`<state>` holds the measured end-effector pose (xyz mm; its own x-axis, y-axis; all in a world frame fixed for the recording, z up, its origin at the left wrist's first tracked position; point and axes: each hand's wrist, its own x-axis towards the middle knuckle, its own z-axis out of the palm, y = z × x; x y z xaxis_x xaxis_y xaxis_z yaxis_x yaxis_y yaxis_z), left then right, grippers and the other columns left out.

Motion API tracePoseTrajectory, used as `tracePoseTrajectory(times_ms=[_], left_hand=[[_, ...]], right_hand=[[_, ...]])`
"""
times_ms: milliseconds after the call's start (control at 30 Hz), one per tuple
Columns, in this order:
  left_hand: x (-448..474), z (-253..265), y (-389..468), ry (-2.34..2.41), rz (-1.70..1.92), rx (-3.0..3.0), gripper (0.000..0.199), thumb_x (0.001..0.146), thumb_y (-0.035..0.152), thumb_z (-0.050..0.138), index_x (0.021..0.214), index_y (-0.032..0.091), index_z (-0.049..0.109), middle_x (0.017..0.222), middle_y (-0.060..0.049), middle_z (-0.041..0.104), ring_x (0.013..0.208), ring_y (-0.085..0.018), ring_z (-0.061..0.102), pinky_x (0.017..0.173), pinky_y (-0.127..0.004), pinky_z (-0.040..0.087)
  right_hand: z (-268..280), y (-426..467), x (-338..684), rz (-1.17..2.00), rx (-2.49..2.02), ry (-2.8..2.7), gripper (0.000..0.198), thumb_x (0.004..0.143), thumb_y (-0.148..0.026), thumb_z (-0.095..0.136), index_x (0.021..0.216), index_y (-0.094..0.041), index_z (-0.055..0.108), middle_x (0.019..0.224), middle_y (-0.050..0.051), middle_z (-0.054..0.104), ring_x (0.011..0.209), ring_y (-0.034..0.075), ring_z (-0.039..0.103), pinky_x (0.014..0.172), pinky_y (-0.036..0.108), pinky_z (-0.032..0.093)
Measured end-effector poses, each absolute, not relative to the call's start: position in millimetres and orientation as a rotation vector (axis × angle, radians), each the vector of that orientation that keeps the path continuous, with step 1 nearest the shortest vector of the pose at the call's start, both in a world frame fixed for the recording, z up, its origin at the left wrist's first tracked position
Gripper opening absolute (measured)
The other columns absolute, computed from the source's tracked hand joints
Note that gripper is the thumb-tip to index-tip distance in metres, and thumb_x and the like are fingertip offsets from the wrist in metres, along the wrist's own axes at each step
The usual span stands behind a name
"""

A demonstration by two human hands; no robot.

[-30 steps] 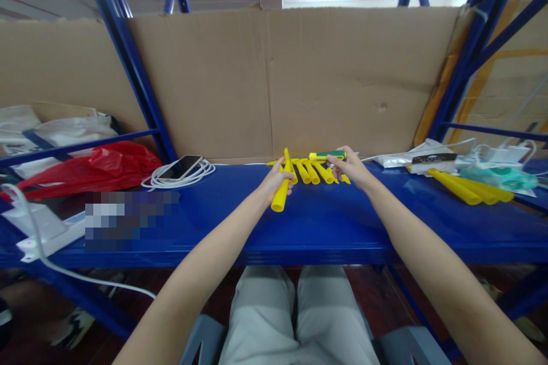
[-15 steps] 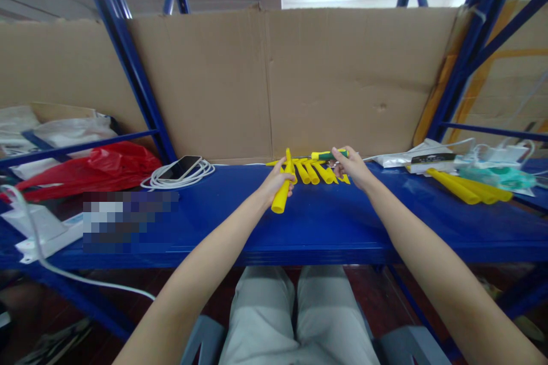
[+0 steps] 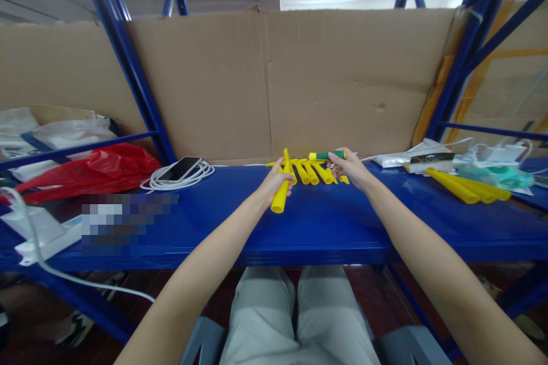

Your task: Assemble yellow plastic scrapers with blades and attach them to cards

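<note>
My left hand [image 3: 274, 184] is wrapped round a yellow plastic handle [image 3: 279, 198], a hollow tapering tube with its wide open end towards me and a narrow upright part at the far end. In my right hand [image 3: 349, 164] is a screwdriver [image 3: 319, 155] with a yellow and green handle, held level and pointing left towards the yellow handle's far end. Whether its tip touches that part is too small to tell. Behind and between my hands, several similar yellow handles [image 3: 313, 175] lie in a row on the blue shelf [image 3: 317, 228].
More yellow tubes [image 3: 460, 188] lie at the right, near white packets [image 3: 428, 154] and a green bag [image 3: 492, 177]. On the left are a phone [image 3: 182, 168] on a coiled white cable, a red plastic bag [image 3: 103, 168] and a white power strip [image 3: 64, 234]. Cardboard [image 3: 205, 85] stands behind.
My right hand and the screwdriver have shifted very slightly left, and the fingers sit a little differently on its handle. My left hand still holds the yellow handle in nearly the same place.
</note>
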<state>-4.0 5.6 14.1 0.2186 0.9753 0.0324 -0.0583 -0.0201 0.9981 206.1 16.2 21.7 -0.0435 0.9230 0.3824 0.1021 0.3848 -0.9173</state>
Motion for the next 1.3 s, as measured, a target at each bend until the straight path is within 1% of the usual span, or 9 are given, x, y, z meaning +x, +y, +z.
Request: tracePoseTrajectory(times_ms=[133, 267, 367, 667, 733, 833, 967, 1167, 1300], left_hand=[[-3.5, 14.6, 3.9, 0.968, 1.101, 1.303, 0.082, 0.070, 0.002, 0.046, 0.141, 0.033, 0.016, 0.068, 0.003, 0.050, 0.039, -0.005, 0.042, 0.039, -0.018, 0.035], [-3.2, 16.2, 3.2, 0.974, 1.101, 1.289, 0.083, 0.070, 0.001, 0.046, 0.141, 0.032, 0.016, 0.067, 0.004, 0.050, 0.038, -0.005, 0.042, 0.039, -0.017, 0.034], [-3.0, 16.8, 3.7, 0.996, 1.099, 1.269, 0.083, 0.071, 0.002, 0.047, 0.141, 0.033, 0.015, 0.065, 0.004, 0.049, 0.038, -0.005, 0.042, 0.038, -0.017, 0.034], [-2.8, 13.2, 4.1, 0.991, 1.100, 1.295, 0.082, 0.071, 0.003, 0.047, 0.141, 0.033, 0.016, 0.071, 0.003, 0.052, 0.039, -0.005, 0.043, 0.039, -0.018, 0.035], [-2.5, 12.9, 3.9, 0.988, 1.092, 1.292, 0.083, 0.071, 0.001, 0.046, 0.141, 0.033, 0.015, 0.070, 0.003, 0.052, 0.039, -0.006, 0.043, 0.039, -0.018, 0.035], [-1.8, 13.7, 3.2, 0.994, 1.093, 1.281, 0.084, 0.070, 0.000, 0.044, 0.141, 0.032, 0.014, 0.067, 0.004, 0.051, 0.038, -0.006, 0.042, 0.039, -0.018, 0.034], [-1.4, 15.6, 2.1, 1.004, 1.094, 1.274, 0.083, 0.071, -0.001, 0.044, 0.141, 0.031, 0.014, 0.066, 0.004, 0.050, 0.037, -0.006, 0.042, 0.038, -0.018, 0.033], [-2.2, 14.7, 2.6, 0.989, 1.077, 1.294, 0.083, 0.072, 0.001, 0.046, 0.141, 0.032, 0.014, 0.067, 0.003, 0.051, 0.039, -0.006, 0.043, 0.039, -0.018, 0.034], [-1.6, 14.8, 1.6, 0.985, 1.073, 1.300, 0.083, 0.071, 0.001, 0.046, 0.142, 0.032, 0.014, 0.065, 0.004, 0.051, 0.038, -0.006, 0.043, 0.038, -0.017, 0.034]], right_hand=[[21.1, 18.1, 206.7, 0.780, -1.053, -1.468, 0.034, 0.081, -0.052, 0.052, 0.074, -0.022, 0.039, 0.057, -0.003, 0.052, 0.035, 0.006, 0.045, 0.029, 0.016, 0.030], [21.6, 16.9, 204.3, 0.846, -1.020, -1.421, 0.030, 0.079, -0.044, 0.058, 0.085, -0.023, 0.037, 0.067, -0.003, 0.057, 0.038, 0.007, 0.049, 0.029, 0.017, 0.032], [22.3, 15.9, 202.3, 0.912, -0.961, -1.410, 0.036, 0.075, -0.039, 0.063, 0.090, -0.024, 0.034, 0.072, -0.005, 0.058, 0.041, 0.008, 0.053, 0.032, 0.018, 0.035], [19.9, 20.1, 203.0, 0.679, -1.026, -1.482, 0.044, 0.075, -0.063, 0.053, 0.077, -0.023, 0.036, 0.052, -0.006, 0.050, 0.032, 0.006, 0.040, 0.030, 0.018, 0.026], [20.3, 19.8, 201.5, 0.706, -1.033, -1.419, 0.042, 0.076, -0.060, 0.053, 0.081, -0.024, 0.034, 0.057, -0.006, 0.052, 0.032, 0.006, 0.041, 0.030, 0.018, 0.026], [22.3, 18.2, 199.4, 0.823, -0.987, -1.364, 0.036, 0.076, -0.049, 0.056, 0.087, -0.025, 0.031, 0.067, -0.005, 0.055, 0.036, 0.008, 0.046, 0.031, 0.018, 0.029], [24.4, 17.3, 199.6, 0.896, -0.904, -1.380, 0.035, 0.072, -0.040, 0.055, 0.088, -0.026, 0.027, 0.071, -0.006, 0.053, 0.038, 0.008, 0.048, 0.033, 0.018, 0.030], [25.1, 17.8, 201.0, 0.883, -0.893, -1.348, 0.032, 0.075, -0.042, 0.050, 0.088, -0.026, 0.026, 0.070, -0.007, 0.052, 0.038, 0.007, 0.048, 0.034, 0.018, 0.029], [24.2, 17.5, 200.4, 0.765, -0.901, -1.352, 0.036, 0.078, -0.053, 0.051, 0.086, -0.025, 0.030, 0.064, -0.007, 0.055, 0.034, 0.007, 0.044, 0.033, 0.018, 0.027]])
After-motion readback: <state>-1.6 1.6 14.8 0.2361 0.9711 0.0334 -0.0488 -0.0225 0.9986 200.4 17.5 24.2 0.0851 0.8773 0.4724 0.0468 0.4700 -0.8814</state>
